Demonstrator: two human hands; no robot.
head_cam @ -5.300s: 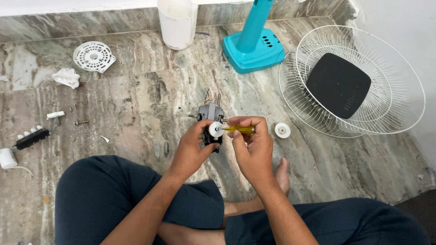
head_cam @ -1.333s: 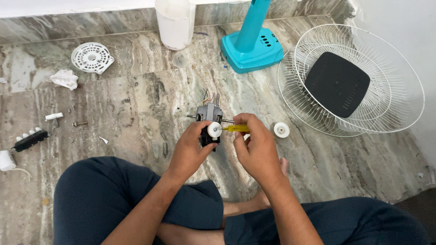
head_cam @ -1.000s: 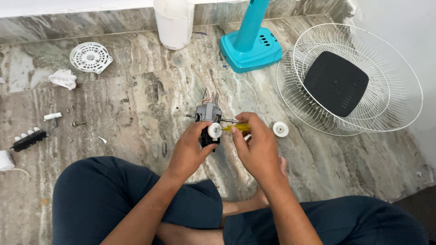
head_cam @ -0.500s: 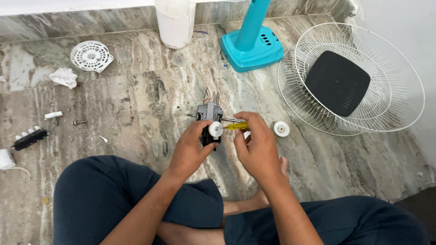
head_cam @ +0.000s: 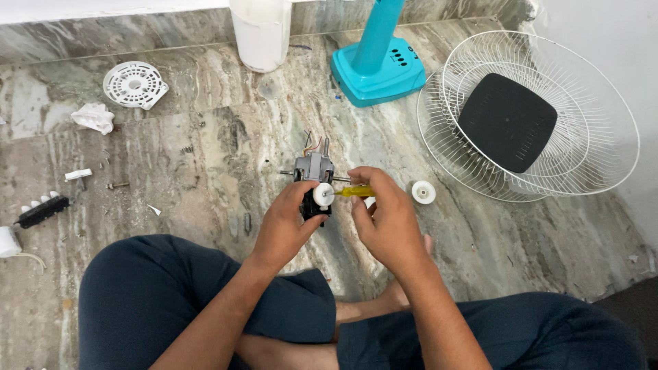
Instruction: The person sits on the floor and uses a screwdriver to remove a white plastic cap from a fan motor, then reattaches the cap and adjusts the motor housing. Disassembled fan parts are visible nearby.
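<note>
Sitting cross-legged on a marble floor [head_cam: 205, 157], a person grips a small fan motor [head_cam: 314, 179] in the left hand [head_cam: 288, 223], fingers wrapped under it, thumb beside its white round knob [head_cam: 323, 195]. The right hand [head_cam: 387, 223] pinches a yellow-handled screwdriver [head_cam: 355, 192], its tip at the knob just past the left fingertips. Compared with seconds earlier, little has shifted; the tool stays seated on the same spot. Beyond the right fingers lie a white cap [head_cam: 423, 192], wire fan guards [head_cam: 541, 116] and a turquoise fan base [head_cam: 378, 68].
</note>
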